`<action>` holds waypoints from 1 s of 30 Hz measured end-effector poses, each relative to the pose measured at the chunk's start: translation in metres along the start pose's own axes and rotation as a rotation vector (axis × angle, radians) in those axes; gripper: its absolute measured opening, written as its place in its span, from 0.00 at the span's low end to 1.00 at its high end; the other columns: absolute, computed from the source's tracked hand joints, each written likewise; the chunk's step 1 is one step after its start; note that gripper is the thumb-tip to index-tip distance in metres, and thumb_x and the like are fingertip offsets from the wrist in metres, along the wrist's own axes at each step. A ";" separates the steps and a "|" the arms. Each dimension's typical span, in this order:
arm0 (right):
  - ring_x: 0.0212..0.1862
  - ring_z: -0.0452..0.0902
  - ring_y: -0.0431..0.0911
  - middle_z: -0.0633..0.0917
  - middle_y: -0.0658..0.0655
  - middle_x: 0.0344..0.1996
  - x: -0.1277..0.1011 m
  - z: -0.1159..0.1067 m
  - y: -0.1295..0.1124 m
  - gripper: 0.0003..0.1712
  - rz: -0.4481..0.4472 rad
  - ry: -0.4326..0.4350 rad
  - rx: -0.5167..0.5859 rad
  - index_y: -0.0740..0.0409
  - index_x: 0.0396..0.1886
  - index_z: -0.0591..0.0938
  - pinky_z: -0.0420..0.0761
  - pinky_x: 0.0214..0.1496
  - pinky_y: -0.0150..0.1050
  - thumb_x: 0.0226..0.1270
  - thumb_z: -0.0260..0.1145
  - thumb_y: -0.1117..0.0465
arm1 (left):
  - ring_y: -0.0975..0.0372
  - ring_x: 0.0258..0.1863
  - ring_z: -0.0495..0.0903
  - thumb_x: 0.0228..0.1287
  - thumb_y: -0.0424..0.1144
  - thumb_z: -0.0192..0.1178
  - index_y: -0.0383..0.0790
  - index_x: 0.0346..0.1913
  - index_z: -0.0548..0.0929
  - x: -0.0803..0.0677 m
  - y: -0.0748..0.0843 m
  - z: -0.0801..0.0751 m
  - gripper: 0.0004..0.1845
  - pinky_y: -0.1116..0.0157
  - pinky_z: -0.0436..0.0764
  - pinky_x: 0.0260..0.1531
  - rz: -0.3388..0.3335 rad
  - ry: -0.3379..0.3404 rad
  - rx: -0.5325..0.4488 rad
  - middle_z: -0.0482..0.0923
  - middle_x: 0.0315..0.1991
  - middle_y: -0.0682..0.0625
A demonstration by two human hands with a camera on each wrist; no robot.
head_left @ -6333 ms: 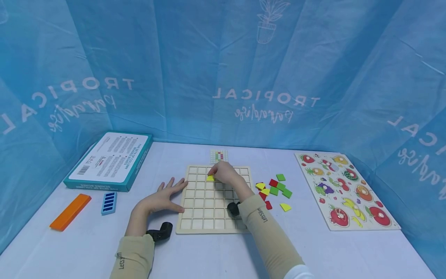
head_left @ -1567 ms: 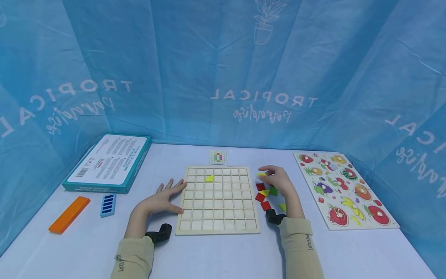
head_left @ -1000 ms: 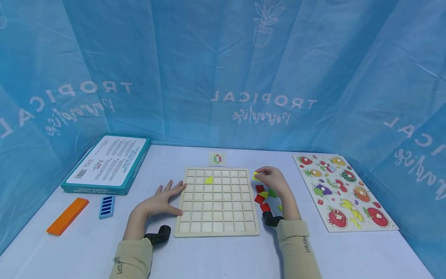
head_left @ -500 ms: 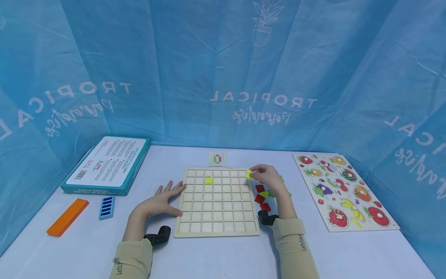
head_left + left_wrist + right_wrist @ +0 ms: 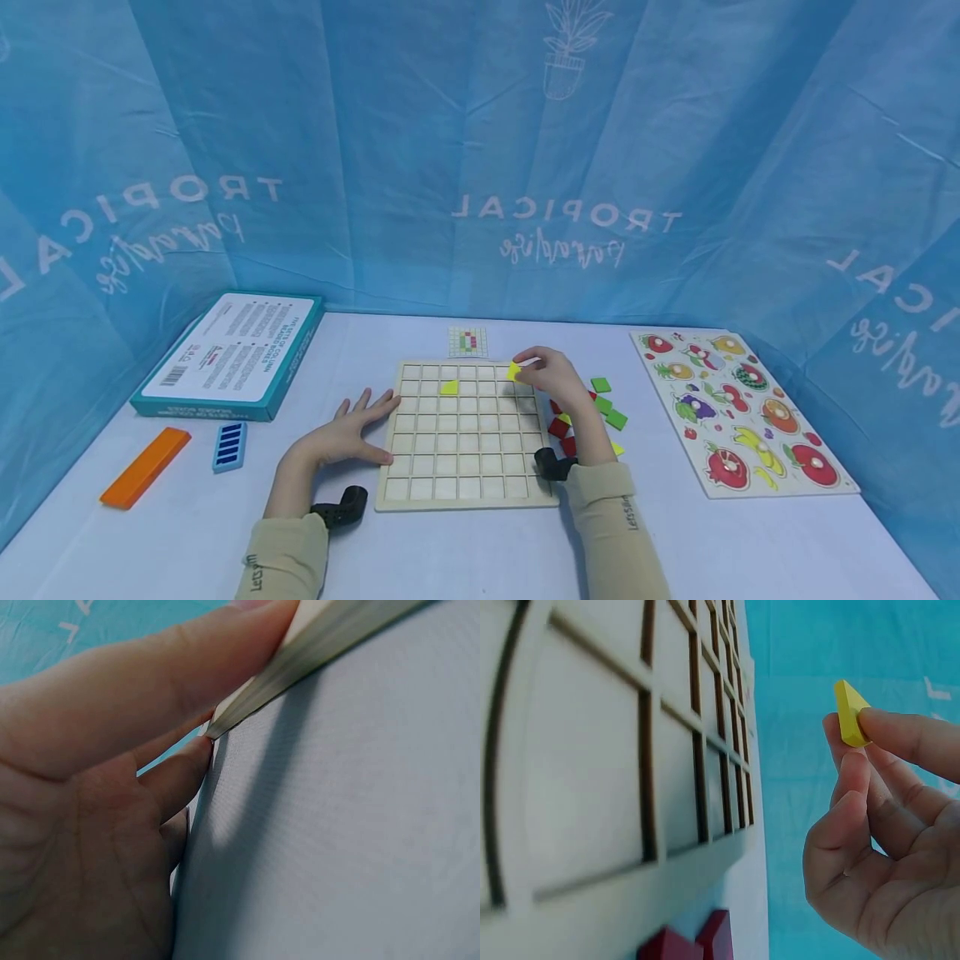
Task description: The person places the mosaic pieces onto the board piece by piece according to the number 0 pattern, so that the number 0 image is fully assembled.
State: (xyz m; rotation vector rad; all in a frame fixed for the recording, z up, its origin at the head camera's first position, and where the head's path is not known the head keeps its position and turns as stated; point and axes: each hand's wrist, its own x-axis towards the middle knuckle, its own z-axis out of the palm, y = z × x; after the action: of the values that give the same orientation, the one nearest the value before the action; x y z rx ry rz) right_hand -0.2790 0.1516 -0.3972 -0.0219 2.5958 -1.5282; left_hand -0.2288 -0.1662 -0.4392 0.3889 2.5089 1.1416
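Note:
A wooden grid board [image 5: 468, 433] lies in the middle of the white table, with one yellow piece [image 5: 450, 387] set in a cell of its second row. My right hand [image 5: 543, 375] hovers over the board's far right corner and pinches another yellow piece [image 5: 513, 371] [image 5: 849, 712] between thumb and fingers. My left hand [image 5: 352, 427] lies flat on the table, fingers straight against the board's left edge [image 5: 300, 660]. Loose red, green and yellow pieces [image 5: 600, 408] sit just right of the board.
A small pattern card [image 5: 468, 341] lies behind the board. A fruit puzzle board [image 5: 738, 408] is at the right. At the left are a teal box [image 5: 232, 350], an orange block [image 5: 146, 467] and a blue ridged block [image 5: 229, 446].
My right hand picked a yellow piece from the pile and carried it left, from beside the board to above its far right corner. The left hand has stayed put.

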 end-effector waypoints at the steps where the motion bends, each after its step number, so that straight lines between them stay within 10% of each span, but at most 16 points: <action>1: 0.40 0.77 0.55 0.82 0.58 0.36 0.001 0.002 -0.001 0.14 0.002 0.003 -0.001 0.58 0.44 0.80 0.77 0.42 0.46 0.57 0.66 0.62 | 0.43 0.70 0.28 0.35 0.47 0.73 0.38 0.70 0.55 0.000 0.000 0.000 0.56 0.44 0.25 0.66 -0.001 0.001 0.000 0.43 0.72 0.40; 30: 0.29 0.74 0.47 0.79 0.56 0.29 0.019 0.034 -0.007 0.07 0.020 -0.104 -0.099 0.60 0.38 0.81 0.76 0.29 0.36 0.58 0.62 0.65 | 0.44 0.70 0.27 0.34 0.49 0.73 0.38 0.70 0.55 -0.004 0.005 0.000 0.57 0.45 0.24 0.66 0.009 0.002 -0.023 0.43 0.72 0.40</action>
State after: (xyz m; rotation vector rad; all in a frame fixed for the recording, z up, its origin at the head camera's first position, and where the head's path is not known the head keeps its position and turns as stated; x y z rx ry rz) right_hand -0.2940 0.1172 -0.4093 -0.0817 2.5793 -1.3529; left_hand -0.2243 -0.1645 -0.4342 0.3936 2.4962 1.1739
